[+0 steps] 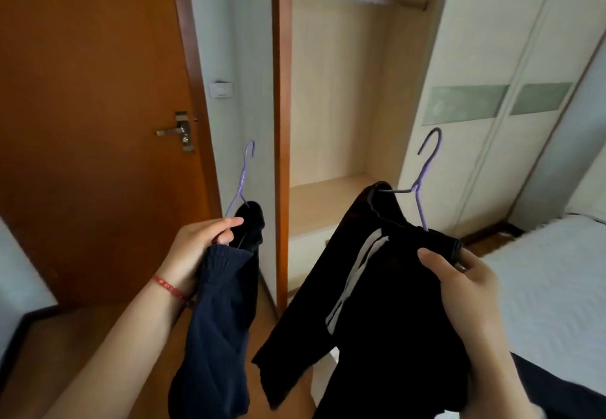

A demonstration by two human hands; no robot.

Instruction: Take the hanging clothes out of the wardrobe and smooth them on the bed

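A person faces an open wardrobe point(341, 90). The left hand point(196, 248) grips a navy garment point(216, 320) on a purple hanger point(242, 176). The right hand point(459, 284) grips a black striped jacket point(377, 303), hanging lengthwise, nearer the bed point(551, 287) at right.

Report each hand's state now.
Left hand: grips the navy garment and its hanger.
Right hand: grips the black jacket.

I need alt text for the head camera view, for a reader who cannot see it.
A person holds two dark garments on purple hangers: left hand grips a navy garment, right hand a black garment with white stripes. Ahead is the open wardrobe; a white bed is at right.
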